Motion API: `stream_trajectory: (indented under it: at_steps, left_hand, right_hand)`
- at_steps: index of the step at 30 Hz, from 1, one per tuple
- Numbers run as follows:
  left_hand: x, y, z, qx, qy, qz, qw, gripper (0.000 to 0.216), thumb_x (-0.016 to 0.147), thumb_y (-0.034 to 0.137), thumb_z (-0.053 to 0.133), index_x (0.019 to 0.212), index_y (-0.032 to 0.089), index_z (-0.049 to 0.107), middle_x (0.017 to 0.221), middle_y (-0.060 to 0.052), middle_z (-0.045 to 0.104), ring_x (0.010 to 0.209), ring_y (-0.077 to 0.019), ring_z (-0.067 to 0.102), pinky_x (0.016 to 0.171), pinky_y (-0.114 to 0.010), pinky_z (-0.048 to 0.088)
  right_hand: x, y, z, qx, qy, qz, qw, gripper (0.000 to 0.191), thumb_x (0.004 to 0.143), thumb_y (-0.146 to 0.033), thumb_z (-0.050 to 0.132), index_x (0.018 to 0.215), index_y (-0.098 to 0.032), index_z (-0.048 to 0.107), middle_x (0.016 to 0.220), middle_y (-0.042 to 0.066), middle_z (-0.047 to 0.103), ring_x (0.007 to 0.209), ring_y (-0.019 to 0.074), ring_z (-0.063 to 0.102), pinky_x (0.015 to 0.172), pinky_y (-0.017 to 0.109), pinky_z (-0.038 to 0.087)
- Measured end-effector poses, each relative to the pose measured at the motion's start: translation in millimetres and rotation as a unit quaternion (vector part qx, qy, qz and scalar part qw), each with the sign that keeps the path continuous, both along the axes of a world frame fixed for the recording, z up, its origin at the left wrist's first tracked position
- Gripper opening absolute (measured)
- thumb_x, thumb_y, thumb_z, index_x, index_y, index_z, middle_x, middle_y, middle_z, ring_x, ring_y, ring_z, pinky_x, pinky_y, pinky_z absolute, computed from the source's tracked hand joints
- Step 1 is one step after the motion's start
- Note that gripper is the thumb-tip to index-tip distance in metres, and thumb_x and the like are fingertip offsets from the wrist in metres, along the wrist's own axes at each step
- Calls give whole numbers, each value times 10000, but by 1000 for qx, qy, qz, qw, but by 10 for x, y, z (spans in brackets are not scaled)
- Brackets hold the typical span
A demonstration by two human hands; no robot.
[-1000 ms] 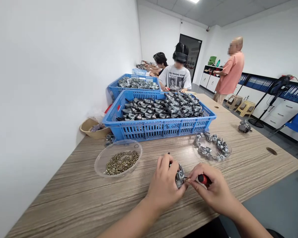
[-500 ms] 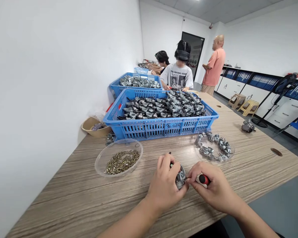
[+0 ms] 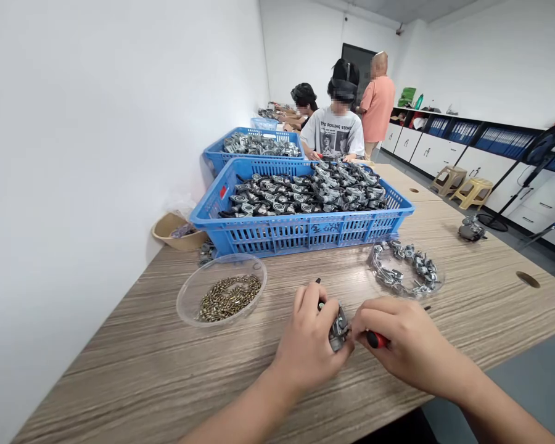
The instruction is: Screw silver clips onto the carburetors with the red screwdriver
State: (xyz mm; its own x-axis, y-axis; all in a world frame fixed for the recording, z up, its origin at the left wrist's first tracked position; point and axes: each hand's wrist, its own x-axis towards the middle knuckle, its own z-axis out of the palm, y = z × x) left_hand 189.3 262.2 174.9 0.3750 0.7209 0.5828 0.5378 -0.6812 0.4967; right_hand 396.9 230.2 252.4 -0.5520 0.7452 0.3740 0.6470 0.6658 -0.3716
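My left hand [image 3: 308, 339] is closed around a small grey metal carburetor [image 3: 338, 330], holding it low over the wooden table. A dark tip pokes out beyond its fingers. Close against the carburetor's right side is my right hand [image 3: 398, 336], with a screwdriver [image 3: 377, 339] tucked in its curled fingers; the red and black handle end shows. Its thumb and fingertips pinch together at the carburetor, and any small piece between them is too hidden to make out. A clear round dish of brass-coloured screws [image 3: 231, 298] lies left of my hands.
A blue crate [image 3: 277, 237] full of carburetors stands ahead, with another blue crate [image 3: 217, 159] behind it. Small metal parts ring a clear dish [image 3: 437, 288] at right. One carburetor [image 3: 472, 229] sits farther right. A tan bowl [image 3: 180, 240] is by the wall. Co-workers [image 3: 335, 132] are beyond.
My right hand has rolled over further, its fingers curling closer round the screwdriver. The left hand keeps its hold on the carburetor. The standing person has moved left, and the view has shifted slightly.
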Motion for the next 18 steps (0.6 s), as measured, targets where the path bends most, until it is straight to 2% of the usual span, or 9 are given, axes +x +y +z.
stream_trajectory:
  at_steps: [3, 8, 14, 18]
  left_hand:
    - [-20, 27, -5, -18, -5, 12, 1000, 268, 805, 194, 778, 880, 202, 522, 1058, -77, 473, 996, -290, 496, 828, -421, 525]
    - [-62, 132, -2, -59, -34, 22, 997, 335, 760, 181, 768, 849, 224, 448, 1050, -62, 464, 1019, -289, 503, 874, -434, 527]
    - [-112, 241, -6, -102, -71, 24, 992, 329, 762, 230, 750, 820, 239, 427, 1008, -36, 446, 974, -266, 494, 854, -417, 519]
    - [-139, 276, -27, -115, -73, 6, 991, 337, 749, 219, 751, 828, 240, 424, 1011, -36, 450, 976, -262, 497, 857, -410, 522]
  right_hand:
    - [-4, 92, -29, 36, 9, 14, 999, 265, 918, 10, 615, 962, -237, 699, 813, -37, 735, 681, 129, 636, 639, 256, 435]
    - [-37, 357, -105, 104, 35, 62, 992, 53, 1070, -185, 703, 1074, -213, 748, 789, -20, 743, 642, 124, 641, 610, 255, 446]
    - [-86, 634, -208, 84, 86, 108, 987, 142, 1084, -349, 742, 1121, -212, 741, 853, 2, 801, 693, 130, 715, 643, 242, 514]
    - [-93, 673, -320, 71, 112, 113, 985, 132, 1083, -349, 742, 1107, -220, 743, 801, -7, 775, 659, 134, 685, 622, 252, 508]
